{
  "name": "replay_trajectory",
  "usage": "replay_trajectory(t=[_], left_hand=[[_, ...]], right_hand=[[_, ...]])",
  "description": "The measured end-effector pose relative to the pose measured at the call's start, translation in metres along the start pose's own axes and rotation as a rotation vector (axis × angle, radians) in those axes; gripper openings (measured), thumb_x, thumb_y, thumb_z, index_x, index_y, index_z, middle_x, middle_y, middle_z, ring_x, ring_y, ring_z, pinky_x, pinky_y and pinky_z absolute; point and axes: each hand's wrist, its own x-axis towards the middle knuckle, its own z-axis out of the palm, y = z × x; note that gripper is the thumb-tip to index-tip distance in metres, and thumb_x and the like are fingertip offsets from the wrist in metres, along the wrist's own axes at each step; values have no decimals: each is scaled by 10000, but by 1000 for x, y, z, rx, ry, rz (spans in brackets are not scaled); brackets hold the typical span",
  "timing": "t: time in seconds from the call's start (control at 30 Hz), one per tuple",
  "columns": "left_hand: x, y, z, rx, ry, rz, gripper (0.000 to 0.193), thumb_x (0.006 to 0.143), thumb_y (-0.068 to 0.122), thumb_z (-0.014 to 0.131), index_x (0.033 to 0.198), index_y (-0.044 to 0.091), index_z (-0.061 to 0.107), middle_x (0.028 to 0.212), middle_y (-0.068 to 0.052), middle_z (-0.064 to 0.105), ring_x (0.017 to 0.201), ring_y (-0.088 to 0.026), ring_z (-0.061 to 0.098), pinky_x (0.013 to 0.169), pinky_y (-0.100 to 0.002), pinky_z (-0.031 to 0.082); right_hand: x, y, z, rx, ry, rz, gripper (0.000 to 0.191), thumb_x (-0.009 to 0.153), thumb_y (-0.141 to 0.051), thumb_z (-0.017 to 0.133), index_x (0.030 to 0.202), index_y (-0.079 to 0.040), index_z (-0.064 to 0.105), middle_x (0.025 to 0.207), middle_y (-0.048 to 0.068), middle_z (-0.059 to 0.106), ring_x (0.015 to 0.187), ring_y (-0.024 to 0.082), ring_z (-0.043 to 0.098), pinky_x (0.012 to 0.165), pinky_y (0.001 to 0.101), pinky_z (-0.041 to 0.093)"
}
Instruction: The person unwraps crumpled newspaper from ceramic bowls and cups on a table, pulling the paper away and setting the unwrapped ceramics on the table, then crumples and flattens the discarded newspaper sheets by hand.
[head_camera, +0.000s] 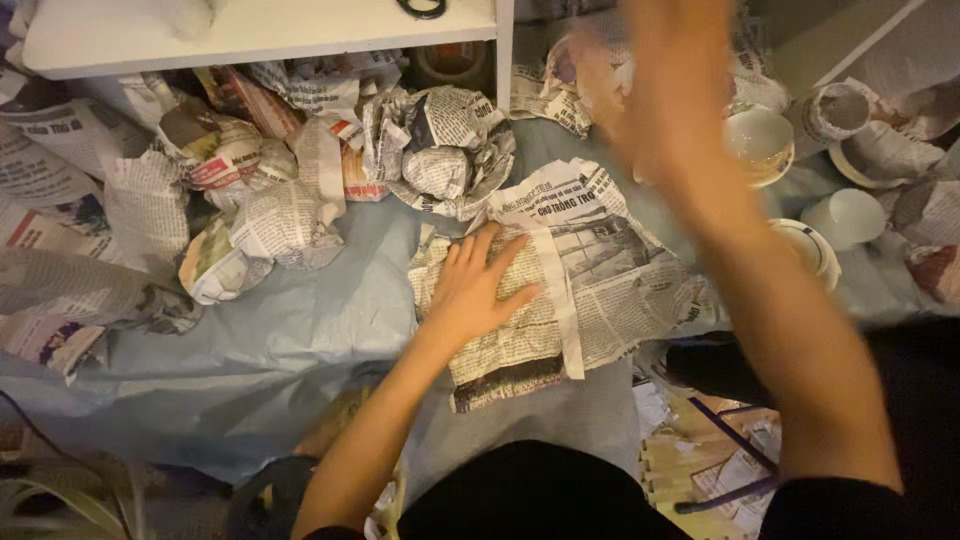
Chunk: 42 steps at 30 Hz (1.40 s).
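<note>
Left hand: spread flat, fingers wide, pressed on the newspaper sheet.
Right hand: raised and blurred above the bowl; its opening cannot be told.
Newspaper sheet: laid crumpled on the blue cloth, under the left hand, below the right.

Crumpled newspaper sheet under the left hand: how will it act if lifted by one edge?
The newspaper sheet is thin and heavily creased, so it would likely droop and fold rather than hold flat. It looks light, since the left hand lies flat on it, probably pinning it. It sits on a smooth blue cloth, so a push may slide or bunch it.
</note>
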Motion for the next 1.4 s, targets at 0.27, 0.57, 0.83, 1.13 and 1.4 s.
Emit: replay_trajectory(t=[0.27,0.57,0.83,1.13,1.4], left_hand=[[5,-3,11,105,24,27,421,1027,306,574,1406,125,603,1348,-183,538,1206,-366,521,1008,-489,416],[8,11,-27,146,29,155,559,820,39,640,1375,72,583,1340,-172,539,1278,-369,508,1049,-491,447],[58,-3,-39,-322,-225,193,966,808,23,655,1602,19,107,1559,-328,347,1447,-472,374,1192,-458,331],[25,-34,-20,-77,-292,-10,592,896,109,647,1441,42,427,1205,-279,633,1111,-455,622,976,-505,488],[-44,-13,-64,70,-212,-137,298,940,162,591,1232,98,602,734,-224,698,708,-465,677,670,-578,526]], right_hand=[[-162,-161,-58,316,-603,-206,827,718,-486,807,1360,-18,578,1386,187,590,1307,366,548,1099,540,405],[-225,-125,-57,512,-406,47,554,741,-232,831,1258,-101,681,1395,175,545,1312,390,519,1066,508,431],[-245,-84,-81,613,-404,346,469,670,43,751,1095,-149,794,1423,186,512,1306,398,525,1044,480,468],[-265,-66,-77,740,-384,681,510,755,210,561,1074,-112,795,1455,133,543,1327,284,610,1100,399,506],[-262,-54,-80,883,-419,583,467,817,151,521,1152,-77,754,1475,154,557,1368,292,552,1124,383,440]])
